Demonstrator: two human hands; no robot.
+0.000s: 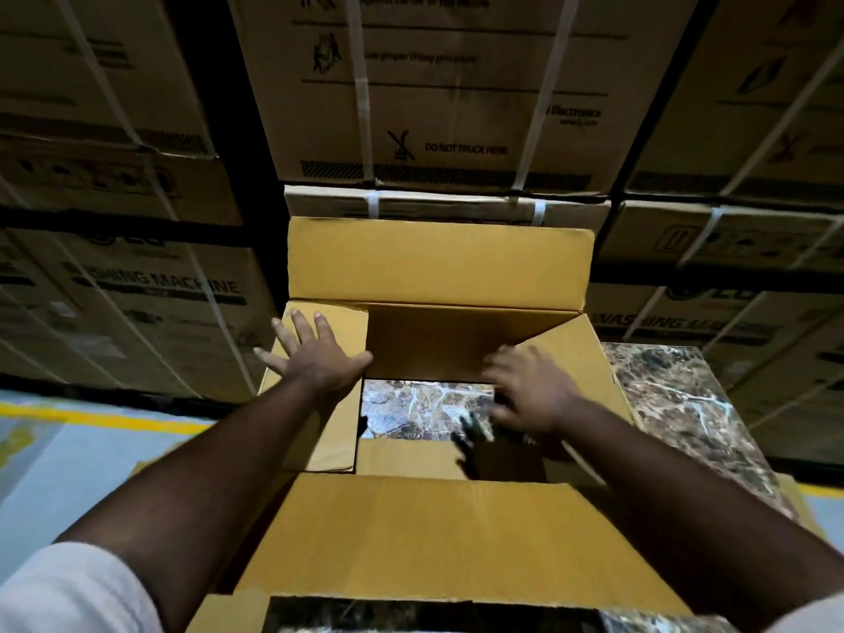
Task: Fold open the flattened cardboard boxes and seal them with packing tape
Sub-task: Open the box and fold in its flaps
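Two hands working a smooth tan box (pixel 438 267) sitting on a marble-patterned top (pixel 676 395): left hand (pixel 315 354) pressing the left flap flat, fingers splayed; right hand (pixel 525 390) (blurred) reaching inside, fingers loosely spread.

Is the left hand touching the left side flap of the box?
Touching. The head view shows the left hand lying flat, fingers spread, on the left flap.

The open box (pixel 438 532) stands on a table (pixel 676 404), apparently bottomless, with stacked cartons (pixel 438 107) behind it.
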